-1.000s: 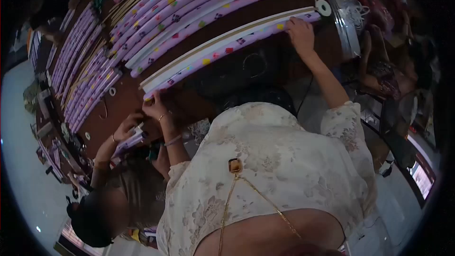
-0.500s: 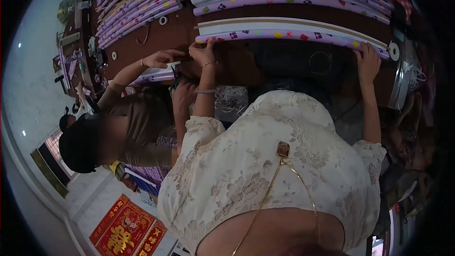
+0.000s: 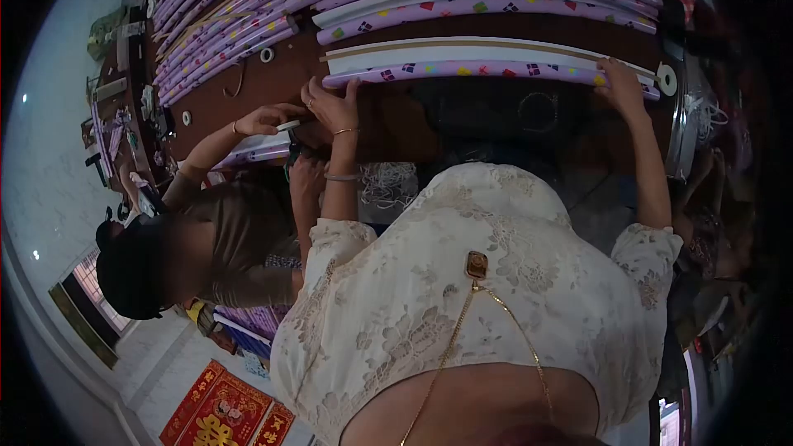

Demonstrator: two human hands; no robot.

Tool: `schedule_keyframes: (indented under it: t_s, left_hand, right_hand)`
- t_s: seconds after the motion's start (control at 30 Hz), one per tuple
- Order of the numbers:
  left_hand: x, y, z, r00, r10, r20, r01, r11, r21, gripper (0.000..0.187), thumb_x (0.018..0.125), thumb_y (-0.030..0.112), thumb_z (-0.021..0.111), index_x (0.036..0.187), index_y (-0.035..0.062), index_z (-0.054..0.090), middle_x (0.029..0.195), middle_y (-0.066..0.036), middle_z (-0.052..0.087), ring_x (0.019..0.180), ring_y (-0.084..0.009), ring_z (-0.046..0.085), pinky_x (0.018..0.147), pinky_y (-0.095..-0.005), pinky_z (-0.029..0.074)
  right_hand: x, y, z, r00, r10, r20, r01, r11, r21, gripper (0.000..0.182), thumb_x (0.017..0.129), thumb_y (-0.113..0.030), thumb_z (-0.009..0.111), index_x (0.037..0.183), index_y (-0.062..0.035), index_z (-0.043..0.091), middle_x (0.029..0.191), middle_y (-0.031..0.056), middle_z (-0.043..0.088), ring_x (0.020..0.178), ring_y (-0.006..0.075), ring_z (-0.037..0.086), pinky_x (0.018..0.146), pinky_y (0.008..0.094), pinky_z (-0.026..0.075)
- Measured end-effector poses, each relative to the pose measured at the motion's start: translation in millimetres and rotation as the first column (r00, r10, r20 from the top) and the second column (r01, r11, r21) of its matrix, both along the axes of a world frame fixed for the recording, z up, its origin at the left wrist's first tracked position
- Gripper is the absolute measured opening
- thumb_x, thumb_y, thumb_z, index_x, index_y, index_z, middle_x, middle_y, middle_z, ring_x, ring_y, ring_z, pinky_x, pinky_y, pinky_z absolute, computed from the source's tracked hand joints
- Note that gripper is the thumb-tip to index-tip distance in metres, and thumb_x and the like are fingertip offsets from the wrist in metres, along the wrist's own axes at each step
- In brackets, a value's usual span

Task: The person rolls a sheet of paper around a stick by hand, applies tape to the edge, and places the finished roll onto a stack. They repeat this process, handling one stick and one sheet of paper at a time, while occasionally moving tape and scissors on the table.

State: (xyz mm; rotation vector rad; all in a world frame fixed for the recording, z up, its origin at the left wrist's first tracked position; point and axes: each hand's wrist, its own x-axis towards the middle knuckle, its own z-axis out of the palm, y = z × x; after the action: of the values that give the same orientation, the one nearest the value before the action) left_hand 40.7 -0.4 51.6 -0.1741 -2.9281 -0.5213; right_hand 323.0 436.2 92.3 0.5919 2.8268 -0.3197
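Note:
A partly rolled purple patterned sheet (image 3: 479,69) lies along the near edge of the brown table, with its white side and a thin tan strip (image 3: 462,40) behind the roll. My left hand (image 3: 332,107) is at the roll's left end, its fingers apart and the thumb against the end. Toward the right end, my right hand (image 3: 621,87) has its fingers closed over the roll and the sheet's edge. A white tape roll (image 3: 666,79) stands just right of the sheet.
Many finished purple rolls (image 3: 487,8) lie across the back of the table. At the left a co-worker (image 3: 248,231) in brown handles another sheet and a tool close to my left hand. Small tape rolls (image 3: 267,55) lie at the left.
The whole view has shifted slightly. My left hand's fingers have spread and lifted off the top of the roll. My right hand has moved inward from the roll's right end.

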Motion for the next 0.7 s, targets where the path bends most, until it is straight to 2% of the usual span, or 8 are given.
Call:
schedule_keyframes:
  t_s: [0.07,0.1,0.2,0.27,0.33,0.53,0.6,0.7]
  left_hand:
    - [-8,10,19,0.824,-0.522,-0.219,0.535,0.845,0.001,0.057,0.06,0.026,0.076,0.104,0.002,0.048,0.098,-0.015,0.053,0.098,-0.0343,0.048,0.088,-0.0428,0.037]
    - [-16,12,19,0.707,-0.703,-0.076,0.706,0.708,0.01,0.053,0.059,0.024,0.075,0.105,0.0084,0.052,0.1,-0.011,0.053,0.096,-0.0318,0.049,0.085,-0.0409,0.04]
    - [-26,24,18,0.519,-0.812,0.267,0.842,0.539,0.001,0.05,0.059,0.021,0.074,0.103,0.0086,0.053,0.101,-0.01,0.054,0.097,-0.0304,0.049,0.083,-0.039,0.041]
    - [-34,29,17,0.502,-0.827,0.254,0.853,0.522,0.012,0.048,0.056,0.022,0.075,0.098,0.0098,0.054,0.097,-0.01,0.055,0.094,-0.0311,0.051,0.079,-0.0387,0.043]
    - [-40,39,25,0.507,-0.713,0.484,0.827,0.56,-0.041,0.041,0.06,0.023,0.073,0.093,0.009,0.053,0.094,-0.012,0.056,0.09,-0.0319,0.053,0.073,-0.0395,0.045]
    - [-49,35,10,0.47,-0.78,0.413,0.871,0.486,-0.072,0.041,0.053,0.026,0.075,0.086,0.0129,0.054,0.081,-0.01,0.059,0.081,-0.0306,0.056,0.067,-0.0397,0.046]
    - [-48,37,15,0.483,-0.755,0.444,0.874,0.448,-0.189,0.022,0.071,0.024,0.062,0.089,0.0129,0.056,0.079,-0.013,0.061,0.08,-0.0325,0.057,0.065,-0.0412,0.046]
    - [-45,44,18,0.52,-0.741,0.424,0.852,0.422,-0.308,0.016,0.074,0.021,0.058,0.088,0.0142,0.056,0.077,-0.012,0.061,0.078,-0.0327,0.057,0.062,-0.0424,0.046]
  right_hand:
    - [0,4,-4,0.998,0.028,-0.052,-0.028,1.0,-0.002,0.041,0.059,-0.014,0.072,0.092,-0.0069,0.048,0.091,0.01,0.051,0.091,0.0316,0.05,0.077,0.0416,0.04]
    - [0,7,-6,0.999,0.041,-0.027,-0.042,0.999,-0.021,0.041,0.058,-0.014,0.073,0.091,-0.007,0.049,0.09,0.0103,0.051,0.09,0.0319,0.05,0.075,0.0415,0.041]
    - [0,5,-7,1.0,0.023,0.013,-0.022,1.0,-0.022,0.041,0.056,-0.013,0.074,0.089,-0.0069,0.05,0.089,0.0109,0.051,0.088,0.0324,0.051,0.072,0.0415,0.043]
    - [-2,1,-9,1.0,-0.024,0.018,0.024,1.0,-0.007,0.041,0.055,-0.012,0.074,0.089,-0.0068,0.051,0.088,0.0112,0.05,0.087,0.0326,0.051,0.071,0.0415,0.043]
    - [-3,-6,-6,0.997,-0.082,0.003,0.082,0.996,-0.017,0.041,0.056,-0.01,0.074,0.09,-0.0057,0.051,0.09,0.0113,0.051,0.088,0.0323,0.051,0.072,0.0418,0.044]
    - [4,-17,-11,0.978,-0.189,-0.082,0.189,0.982,-0.011,0.037,0.06,-0.003,0.07,0.092,-0.0058,0.05,0.097,0.01,0.053,0.089,0.0326,0.051,0.073,0.0416,0.044]
    - [5,-19,-16,0.972,-0.217,-0.09,0.217,0.976,-0.017,0.038,0.061,-0.002,0.069,0.093,-0.0063,0.05,0.098,0.0096,0.053,0.089,0.0329,0.051,0.074,0.0418,0.044]
    - [9,-19,-22,0.966,-0.224,-0.128,0.227,0.974,0.01,0.04,0.062,0.0,0.067,0.097,-0.0071,0.049,0.099,0.0099,0.052,0.09,0.0337,0.051,0.074,0.0425,0.044]
